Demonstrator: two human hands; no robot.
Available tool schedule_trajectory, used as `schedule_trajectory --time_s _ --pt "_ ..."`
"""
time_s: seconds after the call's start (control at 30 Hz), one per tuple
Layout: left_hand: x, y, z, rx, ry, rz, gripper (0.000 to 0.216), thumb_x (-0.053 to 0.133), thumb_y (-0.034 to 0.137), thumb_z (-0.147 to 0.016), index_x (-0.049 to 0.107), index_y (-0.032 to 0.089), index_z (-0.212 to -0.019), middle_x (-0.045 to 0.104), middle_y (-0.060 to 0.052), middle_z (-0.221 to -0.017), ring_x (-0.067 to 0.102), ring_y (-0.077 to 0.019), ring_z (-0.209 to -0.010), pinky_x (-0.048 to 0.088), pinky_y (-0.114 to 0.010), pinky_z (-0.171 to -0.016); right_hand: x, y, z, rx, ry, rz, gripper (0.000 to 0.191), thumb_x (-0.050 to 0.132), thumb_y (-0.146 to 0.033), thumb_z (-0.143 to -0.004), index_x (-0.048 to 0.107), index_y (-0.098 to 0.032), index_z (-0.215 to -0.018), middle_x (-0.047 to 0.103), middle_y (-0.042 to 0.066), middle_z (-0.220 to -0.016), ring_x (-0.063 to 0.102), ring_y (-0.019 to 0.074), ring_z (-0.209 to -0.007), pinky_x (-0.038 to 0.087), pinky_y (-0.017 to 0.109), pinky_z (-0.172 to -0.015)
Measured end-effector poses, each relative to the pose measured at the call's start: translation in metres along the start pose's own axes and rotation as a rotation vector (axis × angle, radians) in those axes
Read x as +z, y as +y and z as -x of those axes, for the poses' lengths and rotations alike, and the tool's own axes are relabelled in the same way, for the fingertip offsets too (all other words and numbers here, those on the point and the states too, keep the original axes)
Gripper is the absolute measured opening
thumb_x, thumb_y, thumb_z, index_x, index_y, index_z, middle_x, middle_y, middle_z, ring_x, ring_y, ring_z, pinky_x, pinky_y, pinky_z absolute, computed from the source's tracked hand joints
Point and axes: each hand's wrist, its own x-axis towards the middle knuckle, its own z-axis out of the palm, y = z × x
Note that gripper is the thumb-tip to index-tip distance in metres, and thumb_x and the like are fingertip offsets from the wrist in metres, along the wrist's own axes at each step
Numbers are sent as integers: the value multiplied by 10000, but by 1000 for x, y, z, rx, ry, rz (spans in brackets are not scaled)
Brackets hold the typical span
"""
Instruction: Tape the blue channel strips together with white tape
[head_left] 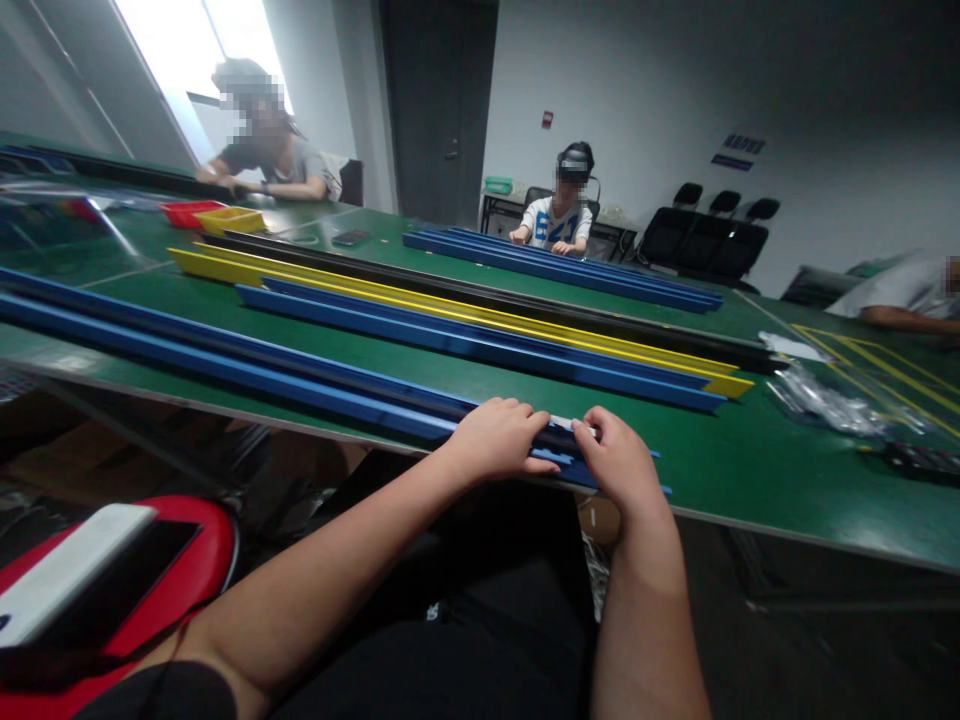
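Long blue rail [300,386] along table edge [750,522]

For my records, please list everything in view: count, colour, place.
near rails: count unclear, blue, near edge
middle rails: count unclear, blue, centre
yellow rail: 1, yellow, centre
black rails: count unclear, black, behind yellow rail
far rails: several, blue, far side
small piece: 1, white, at near rails
plastic bags: several, clear, right
trays: 2, red and yellow, left
table: 1, green, centre
people: 3, light tops, around table
chairs: several, black, background right
door: 1, grey, background
stool: 1, red, lower left
flat objects: about 2, white and black, on stool
left hand: 1, bare, on near rails
right hand: 1, bare, at small piece
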Motion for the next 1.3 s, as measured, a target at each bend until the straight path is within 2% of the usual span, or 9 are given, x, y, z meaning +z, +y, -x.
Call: schedule_trajectory --time_s 0.47,0.77,1.1,1.3 --pt "0 -1 0 1 -4 5 641 514 756 -804 601 205 -1121 689 -89 -970 647 -291 -943 457 -385 -805 2 1 0 16 12 2 384 399 -562 -933 539 -237 -784 618 21 -781 518 181 -723 274 283 -616" --pt "-1 0 0 -5 -29 7 668 509 761 -802 602 201 -1153 690 -100 -990 644 -291 -957 453 -385 -818 -2 5 0 38 3 -138 402 405 -595 -935 536 -236 -809 623 14 -770 530 182 -709 305 280 -624" --pt "1 -2 -1 -2 -23 -2 671 501 778 -792 602 221 -1151 687 -91 -976 644 -291 -943 458 -385 -803 -6 10 2 148 181 -493 368 390 -553 -955 534 -227 -866 643 21 -782 575 180 -738 399 292 -696" --pt "1 -2 -1 -2 -24 -9 667 504 775 -792 598 219 -1148 685 -92 -972 647 -286 -942 461 -380 -809 -2 16 -1 166 226 -489 374 454 -555 -921 597 -212 -959 669 57 -948 581 189 -822 408 300 -738"
